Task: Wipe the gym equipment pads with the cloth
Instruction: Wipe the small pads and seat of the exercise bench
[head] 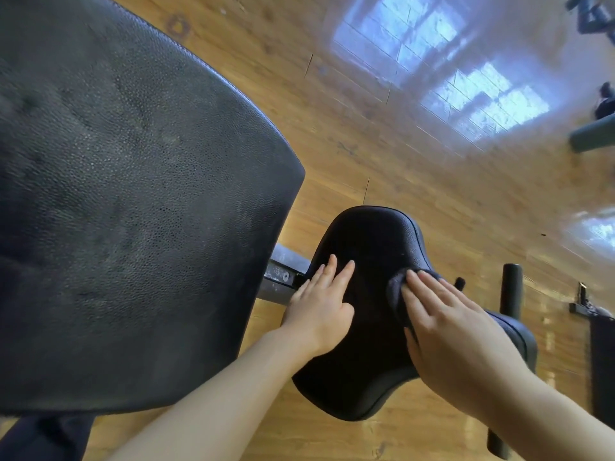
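Cloth [401, 291], dark and bunched, lies on the small black seat pad [369, 247], pressed flat under the right hand [452, 331] with straight fingers. Left hand [321, 301] rests open on the same pad. Large back pad [133, 194] looms beside, wooden floor [416, 168] beneath.

Black, pebble-grained covering on the big back pad [126, 201], greyish where light catches it. Deeper black, finer grain on the seat pad [362, 327], with a thin piped edge. Dark navy-black on the cloth [397, 291], fuzzy and plain. Dull grey on the metal bar [283, 277], speckled with worn spots. Warm honey-brown wood grain on the floor [382, 154], with pale blue-white window reflections. Matte black on the post [512, 291].
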{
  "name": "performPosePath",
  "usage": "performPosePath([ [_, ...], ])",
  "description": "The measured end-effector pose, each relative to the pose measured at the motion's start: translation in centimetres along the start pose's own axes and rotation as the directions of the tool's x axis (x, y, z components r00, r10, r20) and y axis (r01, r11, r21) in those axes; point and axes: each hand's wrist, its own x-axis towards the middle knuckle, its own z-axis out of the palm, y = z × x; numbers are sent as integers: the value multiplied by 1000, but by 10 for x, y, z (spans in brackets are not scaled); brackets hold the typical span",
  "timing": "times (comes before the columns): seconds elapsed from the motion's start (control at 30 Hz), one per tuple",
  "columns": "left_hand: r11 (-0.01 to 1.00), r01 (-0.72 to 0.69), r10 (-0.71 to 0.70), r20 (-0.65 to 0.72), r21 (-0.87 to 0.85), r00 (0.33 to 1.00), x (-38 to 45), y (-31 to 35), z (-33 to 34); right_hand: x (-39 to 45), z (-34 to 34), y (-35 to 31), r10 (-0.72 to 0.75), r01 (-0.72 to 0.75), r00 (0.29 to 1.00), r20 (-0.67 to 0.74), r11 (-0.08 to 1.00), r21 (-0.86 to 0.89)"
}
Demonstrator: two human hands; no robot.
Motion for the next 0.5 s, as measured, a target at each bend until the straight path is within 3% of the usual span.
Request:
performPosePath([
  [0.13, 997, 0, -2, -21, -71, 1000, 0, 0, 9, 45, -7, -4, -10, 10, 1000, -8, 999, -34],
  [0.2, 997, -9, 7, -26, -72, 1000, 0, -4, 15, 67, -11, -10, -49, 50, 999, -10, 998, 43],
  [0.3, 996, -39, 35, -50, -75, 998, 0, -11, 22, 47, -12, -5, -78, 77, 995, 61, 997, 17],
  [0.4, 994, -67, 57, -113, -91, 992, 0, -15, 31, 2, -1, -1, -125, 125, 991, -51, 992, 2],
  [0.5, 994, -76, 56, -223, -84, 973, -1, -15, 44, 11, 5, 4, -130, 130, 991, -38, 992, -6],
])
